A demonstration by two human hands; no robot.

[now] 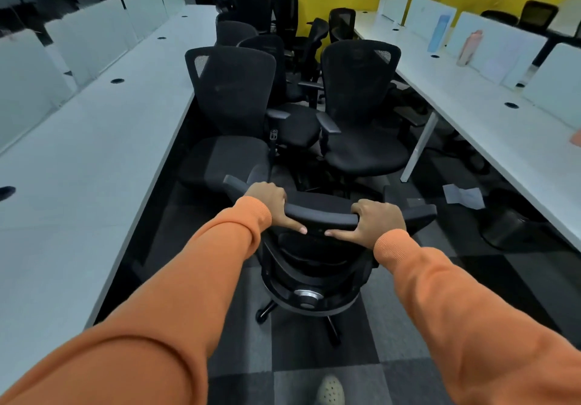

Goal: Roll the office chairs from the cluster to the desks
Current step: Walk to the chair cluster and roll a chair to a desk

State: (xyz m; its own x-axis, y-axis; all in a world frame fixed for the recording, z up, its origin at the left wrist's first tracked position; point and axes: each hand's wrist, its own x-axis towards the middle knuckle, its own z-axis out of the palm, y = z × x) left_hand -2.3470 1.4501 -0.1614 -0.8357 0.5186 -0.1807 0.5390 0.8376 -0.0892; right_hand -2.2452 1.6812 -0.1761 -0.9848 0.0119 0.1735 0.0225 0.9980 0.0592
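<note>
A black mesh office chair [314,266] stands directly in front of me in the aisle, its back toward me. My left hand [270,206] grips the left end of its top edge, and my right hand [379,220] grips the right end, thumbs pointing inward along the rim. Beyond it a cluster of several black office chairs [235,96] fills the aisle between two long white desks, the left desk [94,153] and the right desk [490,115].
White divider panels [85,37] line both desks. A blue bottle [438,32] and a pink bottle [467,48] stand on the right desk. A paper sheet [465,195] lies on the carpet near a desk leg [419,150]. My shoe [330,390] shows at the bottom.
</note>
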